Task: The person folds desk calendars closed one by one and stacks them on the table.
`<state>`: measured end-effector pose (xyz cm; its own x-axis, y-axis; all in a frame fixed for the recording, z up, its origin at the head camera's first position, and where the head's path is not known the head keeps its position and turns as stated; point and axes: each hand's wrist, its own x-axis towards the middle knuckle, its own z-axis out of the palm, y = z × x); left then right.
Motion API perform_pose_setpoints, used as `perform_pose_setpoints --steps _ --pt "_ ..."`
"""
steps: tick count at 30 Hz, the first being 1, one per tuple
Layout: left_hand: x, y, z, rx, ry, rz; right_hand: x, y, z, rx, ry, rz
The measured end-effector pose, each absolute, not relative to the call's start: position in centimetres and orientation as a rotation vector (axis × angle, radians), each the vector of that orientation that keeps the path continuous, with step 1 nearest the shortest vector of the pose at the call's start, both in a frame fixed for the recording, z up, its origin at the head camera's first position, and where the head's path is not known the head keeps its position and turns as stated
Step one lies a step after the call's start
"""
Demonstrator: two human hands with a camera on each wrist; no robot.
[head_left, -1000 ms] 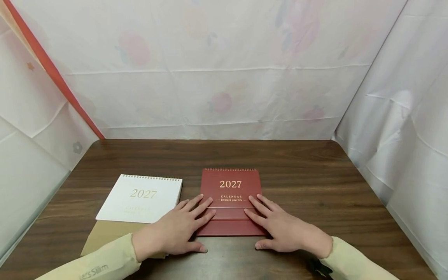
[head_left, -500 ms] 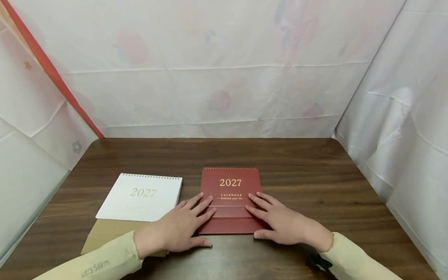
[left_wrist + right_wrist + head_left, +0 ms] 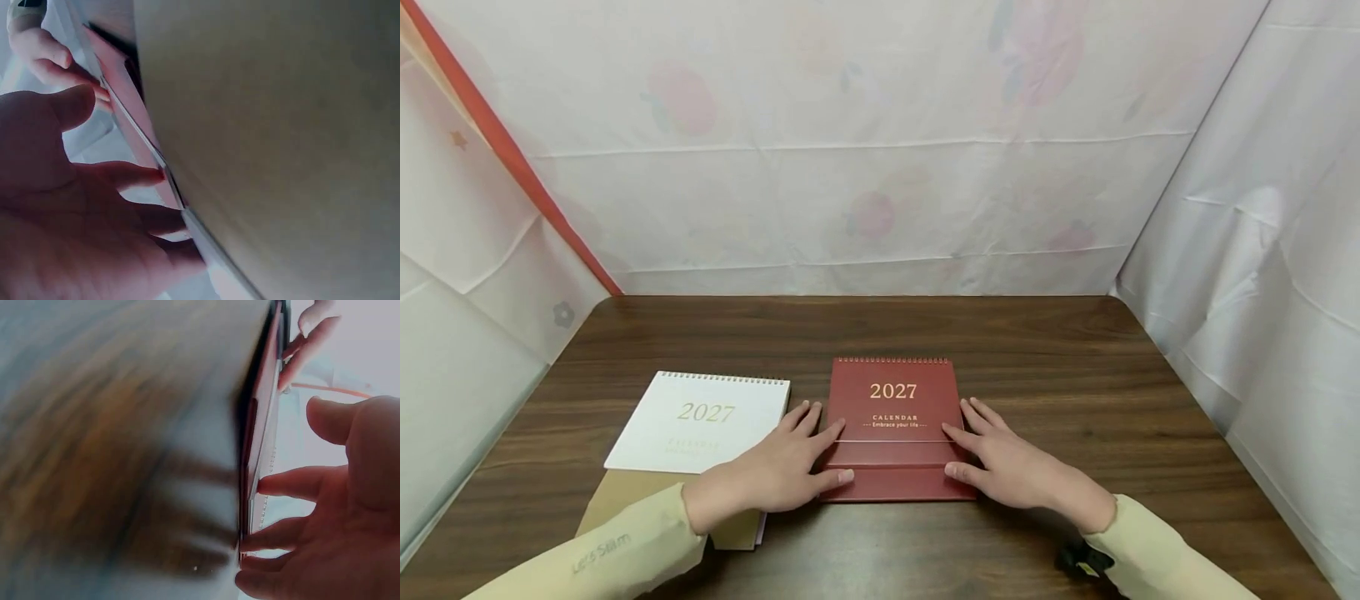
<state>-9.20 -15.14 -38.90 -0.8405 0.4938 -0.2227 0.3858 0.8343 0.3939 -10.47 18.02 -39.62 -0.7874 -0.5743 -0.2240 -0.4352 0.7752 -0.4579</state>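
A dark red 2027 desk calendar [image 3: 892,454] with a coil along its far edge lies at the middle of the table. My left hand [image 3: 778,471] is at its left side, fingers spread, index fingertip at the cover's edge and thumb over the near strip. On the other side my right hand [image 3: 1018,467] mirrors this, its fingers spread along the right edge. Straight right fingers meet the red calendar's side [image 3: 262,425] in the right wrist view. Left of it lies a white 2027 calendar [image 3: 700,417] with a tan backing [image 3: 737,533], partly hidden by my left forearm.
The dark wood-grain table [image 3: 1045,350] has rounded far corners. A pale fruit-print curtain [image 3: 865,167] hangs behind it, with white cloth [image 3: 1262,250] at the right side. A small black object [image 3: 1082,560] sits by the right sleeve.
Both hands have slid outward from the red calendar's cover to its side edges. The thumbs have moved from below its near edge up over the strip. Neither calendar has visibly moved.
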Motion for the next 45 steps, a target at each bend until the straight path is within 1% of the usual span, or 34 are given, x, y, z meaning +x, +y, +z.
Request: perform_pose_setpoints --steps 5,11,18,21,28,35,40,45 --pt "-9.9 -15.1 -39.0 0.612 2.622 0.671 -10.4 18.1 -39.5 -0.703 2.573 -0.602" --pt "-10.5 -14.5 -38.6 0.479 2.615 0.970 -10.5 18.1 -39.6 -0.719 2.570 -0.616" --pt "-11.2 -14.2 -38.0 -0.017 2.312 1.474 -10.3 17.9 -40.0 -0.750 2.576 -0.641" --pt "-11.7 -14.4 -38.1 -0.122 2.182 1.626 -10.2 17.8 -40.0 -0.730 2.573 -0.660" --pt "-13.0 -14.0 -38.9 -0.112 2.102 1.817 -10.4 18.3 -39.7 -0.693 2.574 -0.737" --pt "-13.3 -13.0 -39.8 -0.129 2.020 1.922 -10.9 18.8 -40.1 -0.655 2.576 -0.891" --pt "-13.1 -13.1 -40.0 -0.112 1.977 1.960 -10.9 18.7 -40.7 -0.425 2.581 -1.185" --pt "-13.1 -13.8 -40.0 -0.116 1.963 1.991 -11.0 18.4 -40.7 -0.244 2.409 -1.508"
